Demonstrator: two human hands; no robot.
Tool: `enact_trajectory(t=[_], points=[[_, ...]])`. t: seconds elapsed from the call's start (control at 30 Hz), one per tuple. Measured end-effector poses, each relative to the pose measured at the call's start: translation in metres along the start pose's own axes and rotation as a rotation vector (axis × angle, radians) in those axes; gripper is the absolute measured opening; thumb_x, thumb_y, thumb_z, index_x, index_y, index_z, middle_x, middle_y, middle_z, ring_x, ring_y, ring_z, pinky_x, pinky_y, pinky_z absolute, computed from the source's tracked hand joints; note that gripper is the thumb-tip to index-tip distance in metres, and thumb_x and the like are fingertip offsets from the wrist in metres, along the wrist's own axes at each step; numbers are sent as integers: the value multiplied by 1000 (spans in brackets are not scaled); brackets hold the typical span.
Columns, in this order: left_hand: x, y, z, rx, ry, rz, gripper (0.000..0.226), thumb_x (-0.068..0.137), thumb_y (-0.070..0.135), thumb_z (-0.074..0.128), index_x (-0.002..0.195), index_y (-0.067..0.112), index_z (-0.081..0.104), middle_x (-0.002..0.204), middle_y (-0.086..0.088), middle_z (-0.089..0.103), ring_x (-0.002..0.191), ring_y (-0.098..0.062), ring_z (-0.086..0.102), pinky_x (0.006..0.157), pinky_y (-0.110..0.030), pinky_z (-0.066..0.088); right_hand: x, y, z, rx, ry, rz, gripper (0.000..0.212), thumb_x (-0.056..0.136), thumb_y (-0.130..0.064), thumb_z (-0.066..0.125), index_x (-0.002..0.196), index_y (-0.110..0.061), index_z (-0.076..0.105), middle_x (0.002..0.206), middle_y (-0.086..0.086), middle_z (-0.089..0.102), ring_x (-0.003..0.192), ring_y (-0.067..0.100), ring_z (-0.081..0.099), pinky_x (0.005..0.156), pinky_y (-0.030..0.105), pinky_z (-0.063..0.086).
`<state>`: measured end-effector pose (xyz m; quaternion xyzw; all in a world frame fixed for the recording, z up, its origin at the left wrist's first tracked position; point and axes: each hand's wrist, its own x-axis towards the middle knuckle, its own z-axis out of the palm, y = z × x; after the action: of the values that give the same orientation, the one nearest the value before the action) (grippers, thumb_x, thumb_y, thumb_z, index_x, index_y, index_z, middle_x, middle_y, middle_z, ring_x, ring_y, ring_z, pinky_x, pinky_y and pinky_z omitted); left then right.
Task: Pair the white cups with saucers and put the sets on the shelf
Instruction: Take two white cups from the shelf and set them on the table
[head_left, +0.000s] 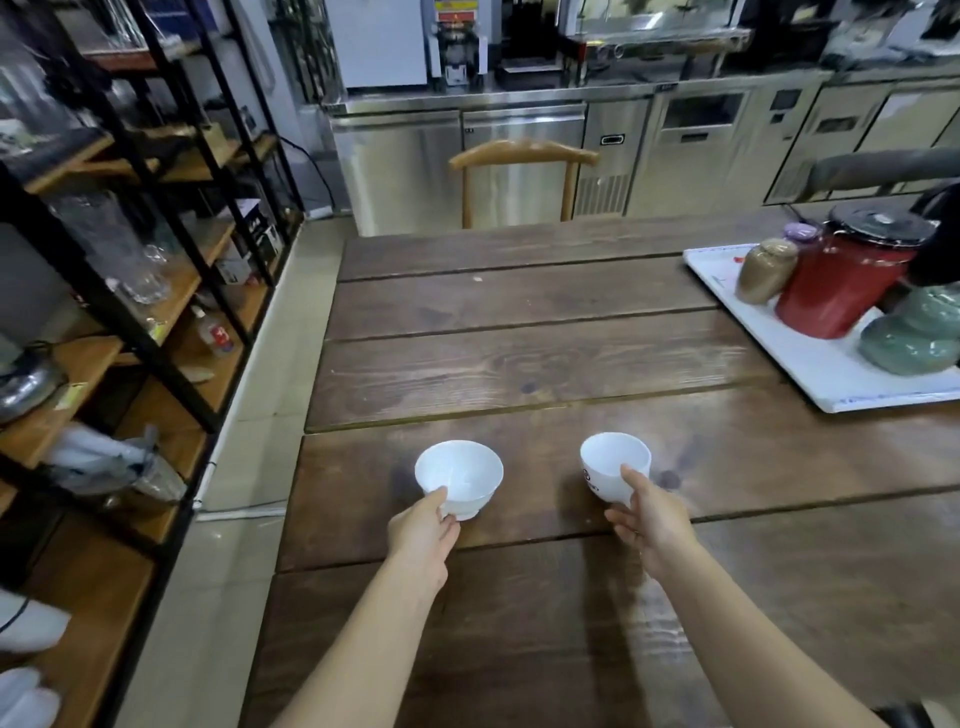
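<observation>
Two white cups are held over the dark wooden table (519, 332). My left hand (423, 530) grips the near side of the left white cup (460, 475), thumb on its rim. My right hand (649, 517) holds the right white cup (613, 465), which has a dark mark on its side and is tilted slightly. Both cups look empty. No saucers are in view. The shelf (104, 343), wooden boards in a black frame, stands to the left of the table.
A white tray (810, 358) at the table's right carries a red pot (841, 280), a brown jar (763, 270) and green ceramic pieces (909, 338). A wooden chair (522, 156) stands at the far end. Steel counters line the back wall. The shelf holds glassware and bottles.
</observation>
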<state>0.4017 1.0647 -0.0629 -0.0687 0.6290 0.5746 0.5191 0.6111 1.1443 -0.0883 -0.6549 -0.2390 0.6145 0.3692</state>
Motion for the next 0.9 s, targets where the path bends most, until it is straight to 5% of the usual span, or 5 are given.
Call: enact_trajectory(t=[0.23,0.33,0.53,0.77,0.9], points=[[15,-27,0,51,-55,-4,18,93,14,54,80,2,54,132,-12,53,122,-27,52,108,-44,39,20,7,-11,21,-55,-5,28,86,-29,59,66,-15,46,88,15,61,63,22,61,52,28,42],[12,-37,-1,74,-54,37,40,93,21,55,116,-12,52,110,-5,59,112,-25,56,100,-46,46,21,12,-19,1,-87,-16,25,85,-32,60,70,-15,50,87,14,64,57,20,64,46,25,40],[10,-44,-7,107,-64,11,30,91,31,57,91,1,59,107,-15,64,94,-23,64,79,-39,52,21,12,-32,-169,-189,30,39,83,-46,60,82,-7,56,88,20,68,46,22,63,40,23,45],[-6,-32,-18,171,-163,-40,37,90,26,59,119,5,53,115,-18,62,97,-26,64,76,-42,55,22,1,-53,-289,-187,-7,34,84,-46,59,88,-12,54,72,14,62,41,18,52,38,19,36],[-26,-24,-31,260,-143,-26,34,90,25,58,118,8,52,116,-18,61,93,-28,65,73,-41,55,10,-8,-63,-491,-37,-269,44,82,-46,58,97,-6,51,75,9,58,54,23,55,48,31,43]])
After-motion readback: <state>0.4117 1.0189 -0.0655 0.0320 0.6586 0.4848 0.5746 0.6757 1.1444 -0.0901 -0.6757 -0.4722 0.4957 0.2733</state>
